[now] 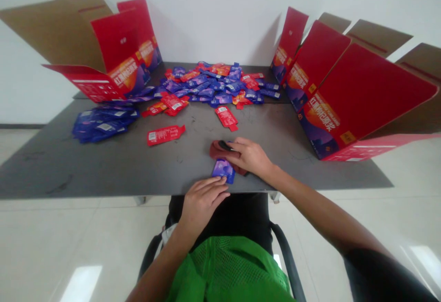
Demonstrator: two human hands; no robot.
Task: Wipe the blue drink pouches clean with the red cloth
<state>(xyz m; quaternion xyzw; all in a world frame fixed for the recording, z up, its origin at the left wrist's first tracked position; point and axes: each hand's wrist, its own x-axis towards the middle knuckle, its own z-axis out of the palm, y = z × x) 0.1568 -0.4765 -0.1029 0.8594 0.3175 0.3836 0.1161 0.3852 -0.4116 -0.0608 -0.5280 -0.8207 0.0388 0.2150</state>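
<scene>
A small purple pouch (223,170) lies flat near the table's front edge. The fingers of my left hand (204,201) are stretched out, their tips resting on its lower edge. My right hand (251,156) is closed on a brown cloth (217,149) with a dark patch, which touches the pouch's upper right side. Just beyond the cloth lies a red pouch (227,117), label side up. Another red pouch (166,135) lies to the left of it.
A heap of purple and red pouches (210,84) spreads along the back of the grey table (113,169). Several purple pouches (99,125) are stacked at the left. Open red cartons stand at the left (127,72) and right (330,100), flaps spread.
</scene>
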